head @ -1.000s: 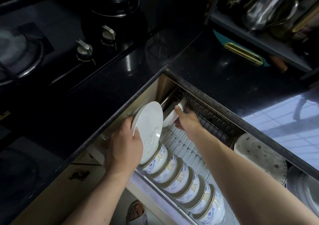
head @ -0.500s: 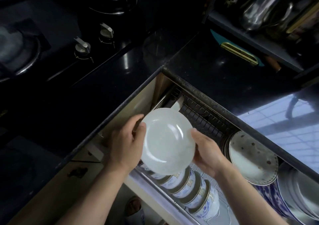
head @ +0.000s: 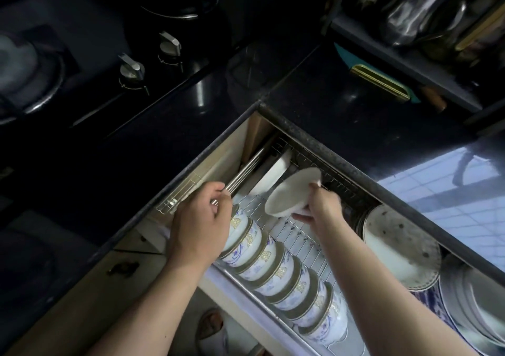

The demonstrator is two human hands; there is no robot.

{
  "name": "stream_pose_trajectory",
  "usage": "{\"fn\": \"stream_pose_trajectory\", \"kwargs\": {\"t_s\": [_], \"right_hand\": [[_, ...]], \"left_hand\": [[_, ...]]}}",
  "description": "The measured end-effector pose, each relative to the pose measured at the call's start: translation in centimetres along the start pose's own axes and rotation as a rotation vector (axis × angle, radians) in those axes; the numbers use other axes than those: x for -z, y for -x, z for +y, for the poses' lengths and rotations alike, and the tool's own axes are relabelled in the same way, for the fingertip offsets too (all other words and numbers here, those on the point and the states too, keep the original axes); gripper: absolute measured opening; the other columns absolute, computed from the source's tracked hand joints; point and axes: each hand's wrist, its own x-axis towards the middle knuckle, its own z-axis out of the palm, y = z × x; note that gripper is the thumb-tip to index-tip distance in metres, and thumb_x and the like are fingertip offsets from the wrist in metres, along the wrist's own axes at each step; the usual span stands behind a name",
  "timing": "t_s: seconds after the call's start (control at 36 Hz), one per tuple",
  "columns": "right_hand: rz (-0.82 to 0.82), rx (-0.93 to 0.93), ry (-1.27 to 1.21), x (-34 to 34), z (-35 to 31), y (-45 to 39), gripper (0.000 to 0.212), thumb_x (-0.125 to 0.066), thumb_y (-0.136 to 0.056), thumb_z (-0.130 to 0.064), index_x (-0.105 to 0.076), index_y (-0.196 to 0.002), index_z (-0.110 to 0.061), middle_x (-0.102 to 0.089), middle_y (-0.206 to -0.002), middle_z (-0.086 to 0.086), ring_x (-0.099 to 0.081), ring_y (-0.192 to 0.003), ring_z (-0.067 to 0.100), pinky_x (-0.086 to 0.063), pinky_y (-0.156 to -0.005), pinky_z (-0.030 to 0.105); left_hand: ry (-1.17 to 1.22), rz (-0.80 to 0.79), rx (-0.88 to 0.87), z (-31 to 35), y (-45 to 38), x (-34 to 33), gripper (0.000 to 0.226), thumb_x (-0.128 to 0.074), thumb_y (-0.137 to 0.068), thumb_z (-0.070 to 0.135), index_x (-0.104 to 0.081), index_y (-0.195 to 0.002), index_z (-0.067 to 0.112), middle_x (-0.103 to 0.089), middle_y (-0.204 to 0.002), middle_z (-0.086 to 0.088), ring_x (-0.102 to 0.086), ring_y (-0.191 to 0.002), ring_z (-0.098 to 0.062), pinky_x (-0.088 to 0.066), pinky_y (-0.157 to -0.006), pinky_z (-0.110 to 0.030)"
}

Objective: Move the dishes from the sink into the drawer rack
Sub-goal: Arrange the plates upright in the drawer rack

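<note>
the right hand (head: 319, 205) is pinching a white plate (head: 292, 191) by its rim, holding it tilted above the wire drawer rack (head: 297, 235), toward the rack's 12 o'clock end. another white dish (head: 273, 171) is standing on edge just beyond it, at 11 o'clock. the left hand (head: 199, 227) is resting with loosely curled fingers on the first of the blue-patterned bowls (head: 276, 271), which are lining the rack's edge from 9 o'clock toward 5 o'clock. a speckled plate (head: 401, 249) is leaning at 3 o'clock.

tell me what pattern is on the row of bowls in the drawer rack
Blue floral on white with gold emblems, on the bowls; head view.
</note>
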Motion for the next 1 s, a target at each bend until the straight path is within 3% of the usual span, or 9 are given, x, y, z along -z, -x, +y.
{"fn": "stream_pose_trajectory", "kwargs": {"t_s": [0.06, 0.19, 0.39, 0.5, 0.61, 0.67, 0.72, 0.83, 1.0], "right_hand": [[0.001, 0.004, 0.0, -1.8, -0.4, -0.4, 0.051, -0.062, -0.099, -0.034, -0.051, -0.138, -0.003, -0.059, -0.123, 0.019, -0.067, -0.091, 0.035, -0.062, -0.054, 0.042], [-0.027, 0.011, 0.004, -4.5, -0.8, -0.4, 0.044, -0.064, -0.099, -0.036, -0.051, -0.128, -0.005, -0.055, -0.127, 0.015, -0.059, -0.108, 0.036, -0.064, -0.071, 0.05], [0.006, 0.07, 0.078, -6.6, -1.1, -0.7, 0.053, -0.067, -0.097, -0.041, -0.055, -0.129, -0.001, -0.051, -0.106, 0.01, -0.054, -0.067, 0.021, -0.063, -0.081, 0.048], [0.019, 0.09, 0.084, -7.3, -1.5, -1.3, 0.057, -0.068, -0.096, -0.043, -0.055, -0.13, 0.002, -0.059, -0.119, 0.015, -0.057, -0.065, 0.023, -0.063, -0.08, 0.046], [-0.043, 0.044, 0.053, -7.1, -1.3, -1.9, 0.067, -0.072, -0.092, -0.044, -0.05, -0.138, 0.0, -0.053, -0.138, 0.018, -0.056, -0.091, 0.031, -0.065, -0.075, 0.046], [-0.081, 0.006, 0.013, -6.8, -0.9, -2.6, 0.072, -0.075, -0.089, -0.046, -0.05, -0.141, -0.002, -0.051, -0.143, 0.017, -0.056, -0.092, 0.031, -0.065, -0.073, 0.045], [-0.133, -0.031, -0.028, -6.4, -0.6, -3.2, 0.072, -0.077, -0.087, -0.048, -0.052, -0.139, -0.005, -0.052, -0.142, 0.014, -0.06, -0.088, 0.029, -0.065, -0.073, 0.043], [-0.209, -0.059, -0.073, -5.9, -0.4, -4.0, 0.073, -0.083, -0.077, -0.053, -0.059, -0.129, -0.007, -0.057, -0.133, 0.018, -0.062, -0.109, 0.034, -0.064, -0.065, 0.04], [-0.228, -0.058, -0.067, -6.1, -0.5, -4.3, 0.078, -0.084, -0.075, -0.054, -0.056, -0.132, -0.008, -0.057, -0.128, 0.017, -0.058, -0.114, 0.033, -0.065, -0.064, 0.043]], "left_hand": [[-0.007, 0.005, 0.0, 0.0, 0.1, 0.0, 0.037, -0.039, -0.086, 0.055, -0.059, -0.113, 0.04, -0.071, -0.093, 0.017, -0.071, -0.087, -0.008, -0.056, -0.083, -0.042], [-0.026, 0.024, -0.007, -0.1, 0.2, 0.1, 0.028, -0.042, -0.088, 0.05, -0.06, -0.108, 0.042, -0.071, -0.085, 0.018, -0.068, -0.083, -0.007, -0.056, -0.079, -0.039], [-0.011, 0.034, -0.063, -0.4, 0.3, 0.0, 0.021, -0.043, -0.088, 0.046, -0.053, -0.107, 0.046, -0.069, -0.082, 0.016, -0.069, -0.076, -0.008, -0.057, -0.07, -0.041], [-0.026, 0.035, -0.087, -0.3, 0.3, 0.1, 0.018, -0.042, -0.088, 0.045, -0.051, -0.104, 0.047, -0.069, -0.082, 0.013, -0.069, -0.073, -0.007, -0.058, -0.068, -0.042], [-0.055, 0.013, -0.082, -0.5, 0.3, 0.1, 0.011, -0.047, -0.095, 0.039, -0.052, -0.101, 0.046, -0.07, -0.076, 0.008, -0.068, -0.069, -0.01, -0.058, -0.066, -0.044], [-0.069, 0.004, -0.075, -0.5, 0.3, 0.0, 0.009, -0.047, -0.095, 0.037, -0.053, -0.097, 0.044, -0.07, -0.074, 0.008, -0.067, -0.068, -0.01, -0.058, -0.066, -0.043], [-0.076, 0.011, -0.072, -0.5, 0.3, 0.0, 0.01, -0.046, -0.093, 0.039, -0.054, -0.099, 0.042, -0.069, -0.071, 0.011, -0.066, -0.067, -0.009, -0.057, -0.066, -0.041], [-0.09, -0.002, -0.057, -0.4, 0.1, -0.1, 0.009, -0.049, -0.095, 0.035, -0.058, -0.095, 0.036, -0.069, -0.069, 0.01, -0.066, -0.066, -0.01, -0.056, -0.065, -0.042], [-0.116, -0.021, -0.046, -0.1, 0.2, 0.1, 0.012, -0.05, -0.098, 0.033, -0.062, -0.096, 0.033, -0.069, -0.074, 0.01, -0.066, -0.069, -0.01, -0.057, -0.066, -0.043]]}}
